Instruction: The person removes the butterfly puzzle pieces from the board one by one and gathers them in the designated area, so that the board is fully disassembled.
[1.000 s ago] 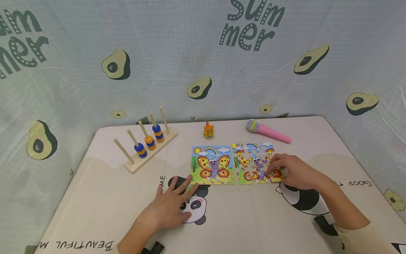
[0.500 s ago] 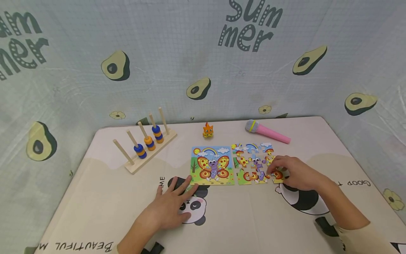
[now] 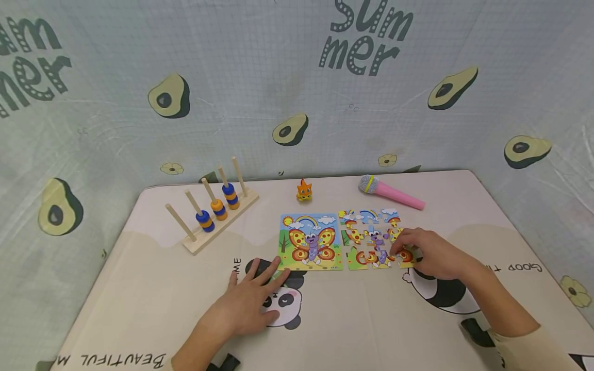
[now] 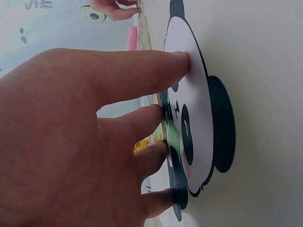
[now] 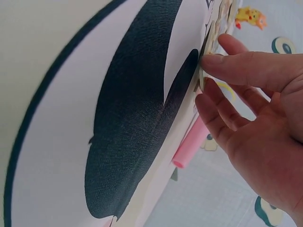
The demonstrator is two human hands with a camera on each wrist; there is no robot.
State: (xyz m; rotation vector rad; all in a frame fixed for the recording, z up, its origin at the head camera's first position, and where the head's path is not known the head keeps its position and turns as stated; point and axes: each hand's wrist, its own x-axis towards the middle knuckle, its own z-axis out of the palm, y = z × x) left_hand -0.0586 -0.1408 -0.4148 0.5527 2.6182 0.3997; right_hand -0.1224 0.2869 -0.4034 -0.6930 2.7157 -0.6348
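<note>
My left hand [image 3: 248, 304] lies spread on the tablecloth over a printed panda, its fingertips by the lower left corner of a square butterfly picture board [image 3: 312, 242]. In the left wrist view the thumb and fingers of the left hand [image 4: 71, 137] press down on the cloth and hold nothing. Beside the board lie the pieces of a matching jigsaw puzzle [image 3: 371, 234], with narrow gaps between several of them. At its lower right corner my right hand [image 3: 433, 252] pinches a puzzle piece [image 3: 407, 258] between thumb and fingers. The right wrist view shows the right hand [image 5: 255, 99] at that piece's thin edge.
A wooden bead stacker [image 3: 220, 221] with blue and orange rings stands at the back left. Behind the puzzle are a small orange toy figure [image 3: 304, 190] and a pink toy microphone [image 3: 394, 193]. A printed curtain [image 3: 232, 103] hangs beyond the table's far edge.
The right hand has shifted the corner piece slightly right, widening its gap from the neighbouring piece, and now holds nearly still. The left hand stays in place.
</note>
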